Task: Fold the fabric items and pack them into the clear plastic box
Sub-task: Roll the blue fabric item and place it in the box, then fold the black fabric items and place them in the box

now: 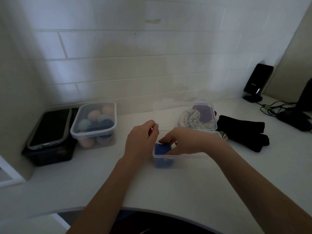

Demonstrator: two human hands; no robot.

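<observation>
A clear plastic box [194,157] stands open on the white counter in front of me. A rolled blue fabric item [163,149] sits in its left end. My right hand [182,142] reaches into the box and presses on the blue fabric with its fingertips. My left hand [143,139] hovers at the box's left rim, fingers loosely curled with nothing seen in them. Behind the box, a clear lid [185,114] leans over a white knitted item [194,119] and a purple one [204,112]. Black fabric [243,132] lies to the right.
A closed clear tub [94,124] of rolled pastel fabrics stands at the left, beside a phone [49,127] lying on a dark box. A black stand [256,81], cables [273,107] and a dark device sit at the far right. A tiled wall backs the counter.
</observation>
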